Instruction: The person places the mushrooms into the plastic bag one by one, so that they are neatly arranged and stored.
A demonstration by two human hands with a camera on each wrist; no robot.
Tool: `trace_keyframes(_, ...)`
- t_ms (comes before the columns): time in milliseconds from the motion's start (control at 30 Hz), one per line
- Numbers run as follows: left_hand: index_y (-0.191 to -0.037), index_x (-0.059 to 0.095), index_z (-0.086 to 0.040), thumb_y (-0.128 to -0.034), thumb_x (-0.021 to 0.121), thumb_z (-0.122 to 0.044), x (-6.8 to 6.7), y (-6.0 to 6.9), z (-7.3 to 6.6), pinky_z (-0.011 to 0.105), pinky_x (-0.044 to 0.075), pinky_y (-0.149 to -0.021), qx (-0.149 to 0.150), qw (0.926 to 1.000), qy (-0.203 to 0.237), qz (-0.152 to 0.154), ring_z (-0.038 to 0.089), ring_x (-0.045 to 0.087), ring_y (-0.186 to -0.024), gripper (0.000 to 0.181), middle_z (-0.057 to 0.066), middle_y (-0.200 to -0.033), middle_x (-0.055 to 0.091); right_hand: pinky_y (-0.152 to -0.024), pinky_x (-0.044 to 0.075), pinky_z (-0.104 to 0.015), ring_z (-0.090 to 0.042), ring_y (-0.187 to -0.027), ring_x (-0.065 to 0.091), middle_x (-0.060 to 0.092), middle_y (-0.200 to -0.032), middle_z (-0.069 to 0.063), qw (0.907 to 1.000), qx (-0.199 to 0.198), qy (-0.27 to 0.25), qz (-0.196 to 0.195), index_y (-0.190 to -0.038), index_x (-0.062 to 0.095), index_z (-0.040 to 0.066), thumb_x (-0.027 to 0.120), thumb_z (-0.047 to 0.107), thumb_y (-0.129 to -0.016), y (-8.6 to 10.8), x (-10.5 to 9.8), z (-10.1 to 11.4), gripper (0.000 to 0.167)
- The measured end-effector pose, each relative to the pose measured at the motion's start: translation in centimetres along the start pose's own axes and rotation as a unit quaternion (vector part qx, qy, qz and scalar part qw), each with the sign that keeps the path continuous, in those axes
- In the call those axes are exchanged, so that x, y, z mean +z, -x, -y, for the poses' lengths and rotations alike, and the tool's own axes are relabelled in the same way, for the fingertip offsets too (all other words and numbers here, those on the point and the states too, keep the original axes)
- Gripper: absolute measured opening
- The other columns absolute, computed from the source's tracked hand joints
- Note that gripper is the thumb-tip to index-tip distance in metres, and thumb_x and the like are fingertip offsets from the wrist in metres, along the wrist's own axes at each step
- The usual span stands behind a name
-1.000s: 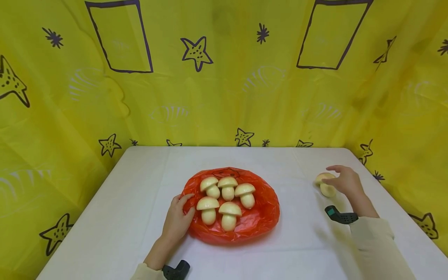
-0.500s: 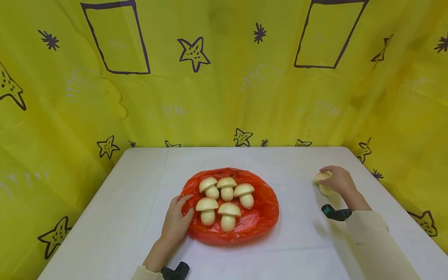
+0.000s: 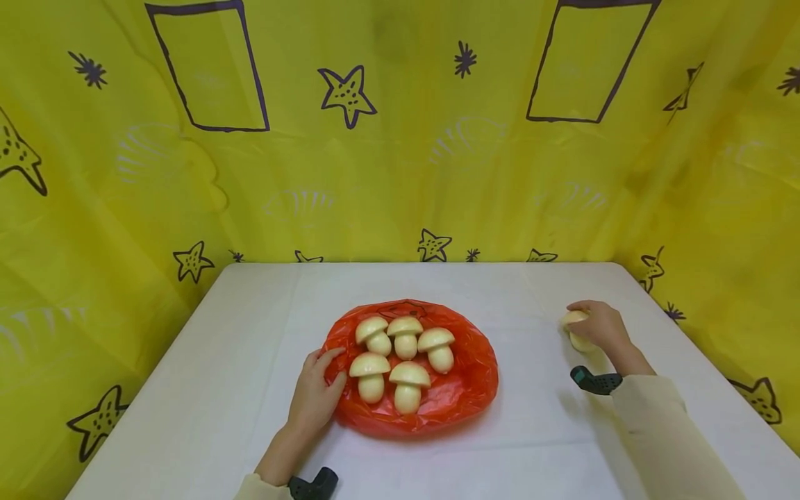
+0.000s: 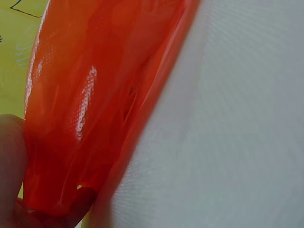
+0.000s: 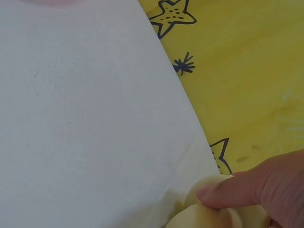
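Observation:
A pale yellow toy mushroom (image 3: 572, 318) lies near the right side of the table, partly covered by my right hand (image 3: 605, 328). The thumb presses along it in the right wrist view, where its rounded cap (image 5: 202, 217) shows at the bottom edge. Further left, a red plastic bag (image 3: 465, 385) sits spread wide, with several like mushrooms (image 3: 407, 396) inside. My left hand (image 3: 314, 397) holds the bag's left rim. In the left wrist view, the bag's glossy side (image 4: 71, 142) runs between thumb and fingers; most of that hand is out of frame.
A white-covered table (image 3: 250, 312) bears everything. Yellow cloth (image 3: 400, 173) with dark star drawings hangs behind it and on both sides. Black wrist cameras (image 3: 596, 381) sit on both arms.
My right hand has come down and left onto the lone mushroom, its fingers closing round it. The left hand and the bag stay in place; the view shifts slightly.

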State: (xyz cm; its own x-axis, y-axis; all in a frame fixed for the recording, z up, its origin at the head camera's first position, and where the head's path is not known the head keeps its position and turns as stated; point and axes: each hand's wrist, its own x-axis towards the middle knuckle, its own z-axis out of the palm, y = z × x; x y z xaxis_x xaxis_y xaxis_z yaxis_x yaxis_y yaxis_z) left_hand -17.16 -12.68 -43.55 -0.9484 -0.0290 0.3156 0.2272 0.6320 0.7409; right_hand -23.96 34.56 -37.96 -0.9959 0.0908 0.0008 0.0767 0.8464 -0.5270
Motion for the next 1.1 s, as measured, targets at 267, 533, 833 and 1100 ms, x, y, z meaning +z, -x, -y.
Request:
trace_keyframes(267, -0.117, 0.060, -0.004, -0.0831, 0.060, -0.006, 0.0, 0.0, -0.1, 0.048, 0.044, -0.090, -0.002, 1.0000, 0.001, 0.003, 0.034, 0.050, -0.107, 0.034, 0.019, -0.117, 0.049, -0.080, 0.039, -0.055, -0.045, -0.097, 0.042, 0.044, -0.117, -0.036, 0.9999, 0.002, -0.011, 0.001, -0.117, 0.052, -0.011, 0.063, 0.014, -0.081, 0.1, 0.0, -0.1, 0.045)
trace_keyframes(533, -0.118, 0.059, -0.004, -0.0848, 0.059, -0.007, 0.2, 0.2, 0.1, 0.047, 0.046, -0.087, -0.011, 0.9999, 0.005, 0.011, 0.033, 0.050, -0.106, 0.034, 0.018, -0.118, 0.048, -0.078, 0.040, -0.047, -0.044, -0.102, 0.040, 0.039, -0.125, -0.035, 0.9953, -0.005, -0.097, -0.005, -0.121, 0.050, -0.010, 0.065, 0.016, -0.083, 1.0, 0.1, 0.1, 0.048)
trace_keyframes(833, -0.118, 0.059, -0.004, -0.0843, 0.059, -0.006, 0.2, 0.2, 0.1, 0.047, 0.045, -0.088, -0.006, 0.9999, 0.000, 0.012, 0.034, 0.050, -0.106, 0.034, 0.019, -0.117, 0.048, -0.083, 0.037, -0.049, -0.044, -0.109, 0.039, 0.041, -0.128, -0.034, 0.9916, -0.028, -0.125, -0.017, -0.122, 0.052, -0.007, 0.066, 0.024, -0.084, 2.2, 0.9, 1.2, 0.051)
trace_keyframes(1100, -0.118, 0.059, -0.004, -0.0837, 0.059, -0.007, 0.0, 0.0, 0.0, 0.048, 0.043, -0.090, -0.004, 0.9999, -0.003, 0.008, 0.034, 0.049, -0.108, 0.035, 0.019, -0.118, 0.048, -0.078, 0.038, -0.040, -0.041, -0.105, 0.042, 0.044, -0.126, -0.032, 0.9901, -0.037, -0.133, -0.026, -0.121, 0.054, -0.007, 0.067, 0.026, -0.083, 3.1, 0.9, 2.5, 0.052)
